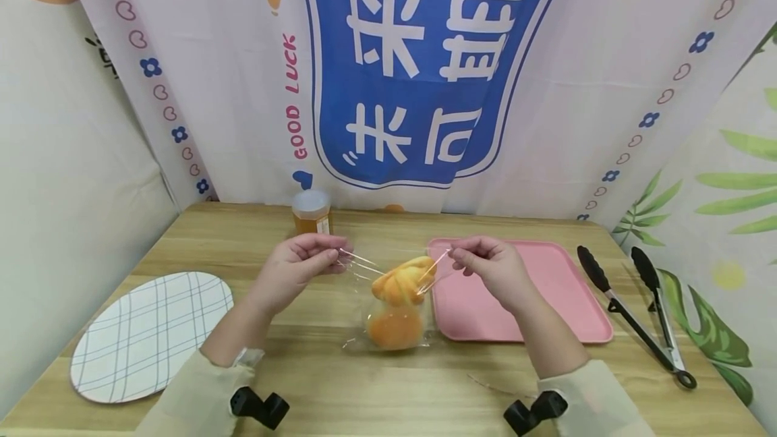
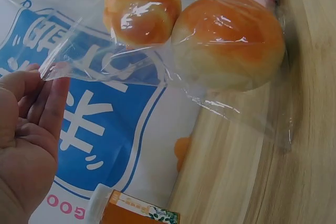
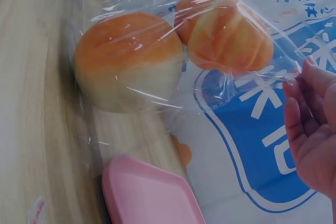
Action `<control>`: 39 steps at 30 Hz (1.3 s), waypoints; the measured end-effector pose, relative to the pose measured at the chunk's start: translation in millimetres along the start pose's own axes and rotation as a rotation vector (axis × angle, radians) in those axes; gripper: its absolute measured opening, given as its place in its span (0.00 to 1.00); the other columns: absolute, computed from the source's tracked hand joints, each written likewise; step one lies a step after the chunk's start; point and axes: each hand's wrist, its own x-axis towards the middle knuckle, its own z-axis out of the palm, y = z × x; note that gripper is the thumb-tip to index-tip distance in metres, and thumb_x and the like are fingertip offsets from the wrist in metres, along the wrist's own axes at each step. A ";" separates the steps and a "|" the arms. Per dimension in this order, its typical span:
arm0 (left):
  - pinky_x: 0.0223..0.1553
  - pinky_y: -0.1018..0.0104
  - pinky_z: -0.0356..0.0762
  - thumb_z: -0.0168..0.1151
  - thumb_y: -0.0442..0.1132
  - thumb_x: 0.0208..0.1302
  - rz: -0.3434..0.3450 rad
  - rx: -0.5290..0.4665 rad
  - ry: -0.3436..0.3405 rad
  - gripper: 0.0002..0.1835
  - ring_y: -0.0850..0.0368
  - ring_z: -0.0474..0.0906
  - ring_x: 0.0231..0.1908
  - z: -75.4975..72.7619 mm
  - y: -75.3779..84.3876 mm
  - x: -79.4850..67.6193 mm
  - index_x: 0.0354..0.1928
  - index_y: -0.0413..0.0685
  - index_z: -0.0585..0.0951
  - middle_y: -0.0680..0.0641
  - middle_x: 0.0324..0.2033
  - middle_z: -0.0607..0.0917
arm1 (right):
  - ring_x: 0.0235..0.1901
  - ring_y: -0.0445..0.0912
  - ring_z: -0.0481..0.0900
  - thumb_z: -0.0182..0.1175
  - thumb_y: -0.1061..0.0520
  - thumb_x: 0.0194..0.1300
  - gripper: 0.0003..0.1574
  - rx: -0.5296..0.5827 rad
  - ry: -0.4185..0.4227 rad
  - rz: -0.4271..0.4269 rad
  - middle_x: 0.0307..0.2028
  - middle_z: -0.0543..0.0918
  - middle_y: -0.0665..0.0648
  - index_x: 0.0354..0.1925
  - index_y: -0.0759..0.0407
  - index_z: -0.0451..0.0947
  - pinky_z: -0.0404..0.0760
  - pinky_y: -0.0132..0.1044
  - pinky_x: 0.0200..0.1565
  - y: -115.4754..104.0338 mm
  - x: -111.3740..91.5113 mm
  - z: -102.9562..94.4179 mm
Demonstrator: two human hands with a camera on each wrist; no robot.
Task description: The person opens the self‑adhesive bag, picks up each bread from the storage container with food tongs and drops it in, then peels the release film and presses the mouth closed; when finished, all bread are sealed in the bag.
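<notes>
A clear plastic bag (image 1: pixel 358 299) hangs between both hands above the middle of the table. Inside it a round bun (image 1: pixel 396 328) with a browned top lies at the bottom, and a ridged, golden bread roll (image 1: pixel 403 280) leans on top of it. My left hand (image 1: pixel 303 268) pinches the bag's left upper corner between thumb and fingers. On the other side my right hand (image 1: pixel 490 268) pinches the right upper corner, so the mouth is drawn wide. Both wrist views show the bun (image 2: pixel 231 43) and the ridged roll (image 3: pixel 226 35) through the shiny film.
A pink tray (image 1: pixel 516 295) lies right of the bag, partly behind the right hand. Black-tipped tongs (image 1: pixel 643 322) rest spread at the far right. An oval checked board (image 1: pixel 152 336) is at the left. A lidded jar (image 1: pixel 312 213) of amber content stands behind the left hand.
</notes>
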 end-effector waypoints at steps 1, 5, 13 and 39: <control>0.45 0.65 0.87 0.57 0.29 0.69 0.001 0.006 -0.004 0.14 0.62 0.86 0.43 -0.7 0.4 -0.1 0.52 0.25 0.76 0.56 0.41 0.89 | 0.30 0.36 0.83 0.61 0.65 0.65 0.11 -0.010 -0.013 -0.005 0.30 0.86 0.37 0.43 0.74 0.79 0.84 0.30 0.35 -0.5 -0.3 -1.0; 0.45 0.65 0.87 0.55 0.26 0.68 0.005 0.025 -0.001 0.12 0.63 0.86 0.42 -1.2 0.9 -0.5 0.49 0.23 0.76 0.59 0.39 0.89 | 0.31 0.35 0.83 0.61 0.66 0.65 0.16 -0.027 -0.063 -0.024 0.32 0.86 0.38 0.47 0.78 0.77 0.84 0.29 0.35 -1.7 -0.8 -5.4; 0.45 0.68 0.86 0.53 0.26 0.68 0.021 0.093 -0.018 0.10 0.65 0.85 0.43 -2.2 2.1 -2.1 0.44 0.23 0.77 0.61 0.39 0.89 | 0.33 0.34 0.83 0.54 0.74 0.64 0.18 -0.022 -0.165 -0.102 0.34 0.86 0.37 0.31 0.56 0.84 0.84 0.29 0.36 -2.3 -1.0 -14.4; 0.38 0.74 0.85 0.68 0.26 0.57 0.115 0.135 0.167 0.12 0.67 0.84 0.35 19.6 1.3 -2.8 0.41 0.25 0.78 0.63 0.32 0.88 | 0.33 0.36 0.81 0.68 0.64 0.60 0.15 -0.179 -0.044 0.019 0.32 0.84 0.49 0.43 0.70 0.77 0.85 0.29 0.39 -13.0 -5.9 -5.8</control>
